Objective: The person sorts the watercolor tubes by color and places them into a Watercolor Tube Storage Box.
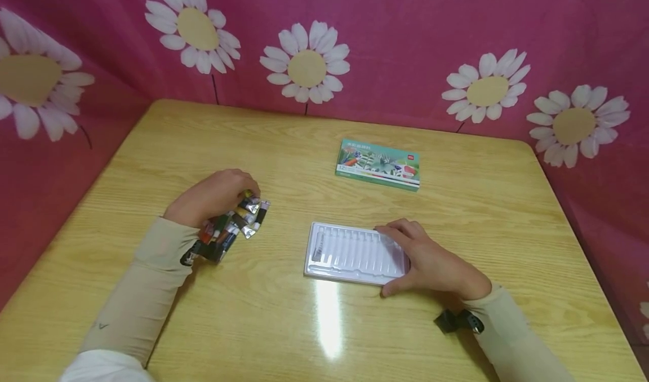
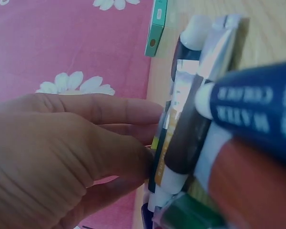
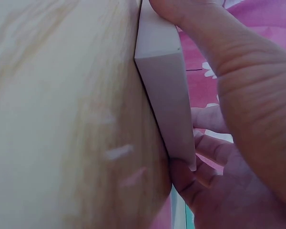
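Gripping a white slotted plastic tray [image 1: 350,253] was my right hand [image 1: 431,262]; my left hand [image 1: 218,196] pinched a yellow-banded paint tube [image 1: 248,194].

**Even light in the head view, haze at your wrists**

Your head view is evenly lit and fairly sharp, with a white glare streak on the tabletop [image 1: 487,230] at lower centre and shine on the tray [image 1: 355,252]. You get soft shadows beside your sleeves [image 1: 512,331]. Your left wrist view is dimmer, hazy, its blue tube [image 2: 257,109] and orange tube [image 2: 252,186] blurred at right. Your right wrist view looks soft, washed out at left, with faint reflections low centre.
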`<state>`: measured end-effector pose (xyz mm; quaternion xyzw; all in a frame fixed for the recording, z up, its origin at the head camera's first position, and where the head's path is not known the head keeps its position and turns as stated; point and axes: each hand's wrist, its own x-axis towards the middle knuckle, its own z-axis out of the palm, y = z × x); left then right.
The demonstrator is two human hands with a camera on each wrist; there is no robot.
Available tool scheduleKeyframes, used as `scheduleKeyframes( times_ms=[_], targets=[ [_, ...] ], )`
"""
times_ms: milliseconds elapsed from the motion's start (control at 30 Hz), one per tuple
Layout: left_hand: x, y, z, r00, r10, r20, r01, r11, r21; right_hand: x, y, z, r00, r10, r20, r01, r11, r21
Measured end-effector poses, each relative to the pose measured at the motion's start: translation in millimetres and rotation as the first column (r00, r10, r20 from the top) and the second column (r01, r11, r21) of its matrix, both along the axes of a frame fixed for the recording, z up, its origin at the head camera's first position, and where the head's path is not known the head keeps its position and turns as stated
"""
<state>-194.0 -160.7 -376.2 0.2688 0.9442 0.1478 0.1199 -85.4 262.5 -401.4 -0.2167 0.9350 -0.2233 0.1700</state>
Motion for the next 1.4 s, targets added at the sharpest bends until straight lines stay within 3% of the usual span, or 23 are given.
scheduleKeyframes(
  times_ms=[333,600,767,900,1067,1300,1400],
  targets=[
    [0.8,3.7,-7.7,0.988,-0.086,-0.129,0.084,0.996,-0.023,0.9,0,-0.3,1.0,0.004,-0.003,-0.004,1.0,-0.002],
    [1.2,5.9,-7.6,0.983,-0.105,-0.149,0.099,0.994,-0.048,0.8,2,-0.6,1.0,0.011,-0.017,-0.011,1.0,0.003],
    [5.3,6.7,-2.8,0.976,-0.137,-0.168,0.138,0.99,-0.008,0.8,1,-0.6,1.0,0.015,-0.011,-0.015,1.0,-0.002],
    [11.4,11.0,3.8,0.962,-0.176,-0.208,0.189,0.981,0.045,0.9,1,-0.2,1.0,0.016,-0.007,-0.016,1.0,-0.004],
    [18.9,20.0,12.1,0.943,-0.205,-0.261,0.222,0.974,0.038,1.0,1,0.2,1.0,0.015,-0.015,-0.016,1.0,-0.004],
    [26.6,31.8,15.3,0.887,-0.292,-0.358,0.327,0.944,0.04,0.0,0,-0.9,1.0,0.008,-0.005,-0.008,1.0,0.003],
    [30.9,36.6,15.3,0.876,-0.314,-0.367,0.354,0.934,0.047,0.2,-1,-0.9,1.0,0.006,-0.001,-0.006,1.0,0.006]
  ],
)
